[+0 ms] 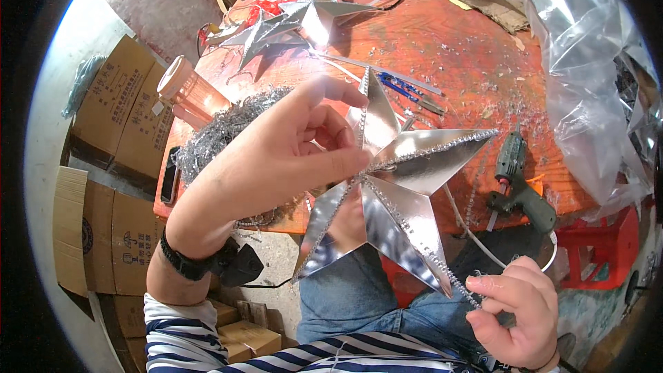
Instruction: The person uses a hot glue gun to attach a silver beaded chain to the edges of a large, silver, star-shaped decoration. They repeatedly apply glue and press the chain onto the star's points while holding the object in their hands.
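A shiny silver five-pointed star [404,166] is held up over my lap by my left hand [290,141]. The thumb presses near its centre and the index finger lies along the upper point's edge. Silver beaded trim [459,286] runs along several ridges of the star and hangs past the tip of the lower right point. My right hand [518,314] pinches that loose end between thumb and fingertips, just beyond the tip. Left of the star, partly behind my left forearm, lies a tangled heap of silver trim [224,128].
A glue gun [514,193] with a white cord lies at the table's [483,76] right front. Blue-handled pliers [407,90] rest behind the star. More silver stars [276,31] lie farther back. A lidded cup [193,93], phone [170,176] and cardboard boxes [114,103] are left; clear plastic bags [580,62] hang right.
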`<state>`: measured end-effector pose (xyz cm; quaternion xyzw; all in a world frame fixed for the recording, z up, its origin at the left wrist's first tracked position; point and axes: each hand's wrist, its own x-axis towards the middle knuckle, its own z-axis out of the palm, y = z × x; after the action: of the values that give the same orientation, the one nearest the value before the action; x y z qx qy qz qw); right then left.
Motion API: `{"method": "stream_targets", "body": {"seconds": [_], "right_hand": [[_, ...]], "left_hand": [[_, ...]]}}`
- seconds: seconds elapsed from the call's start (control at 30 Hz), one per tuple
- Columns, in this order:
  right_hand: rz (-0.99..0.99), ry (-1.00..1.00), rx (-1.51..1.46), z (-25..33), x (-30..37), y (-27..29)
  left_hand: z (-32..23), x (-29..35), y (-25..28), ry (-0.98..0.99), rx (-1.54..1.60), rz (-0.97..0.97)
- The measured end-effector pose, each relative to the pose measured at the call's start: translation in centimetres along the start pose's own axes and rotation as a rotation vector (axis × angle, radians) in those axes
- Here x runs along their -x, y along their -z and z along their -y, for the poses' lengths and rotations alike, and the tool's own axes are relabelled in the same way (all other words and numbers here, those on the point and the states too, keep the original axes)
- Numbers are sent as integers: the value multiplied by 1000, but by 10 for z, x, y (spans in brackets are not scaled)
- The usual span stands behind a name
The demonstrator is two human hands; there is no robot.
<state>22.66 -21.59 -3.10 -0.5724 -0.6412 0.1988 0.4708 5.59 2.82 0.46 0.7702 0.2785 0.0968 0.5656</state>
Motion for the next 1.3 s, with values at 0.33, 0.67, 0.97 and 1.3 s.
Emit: {"method": "stream_targets", "body": {"seconds": [0.33,0.67,0.97,1.3], "right_hand": [[-67,-52,95,-13,12,-8],[-86,-345,-137,-11,25,-17],[-152,-792,-707,2,21,-12],[71,-832,-627,-2,24,-7]], "left_hand": [[0,4,-3,-15,6,19],[2,4,-3,-19,11,8],[-1,4,-5,-16,-103,-8],[1,2,-4,15,-83,0]]}}
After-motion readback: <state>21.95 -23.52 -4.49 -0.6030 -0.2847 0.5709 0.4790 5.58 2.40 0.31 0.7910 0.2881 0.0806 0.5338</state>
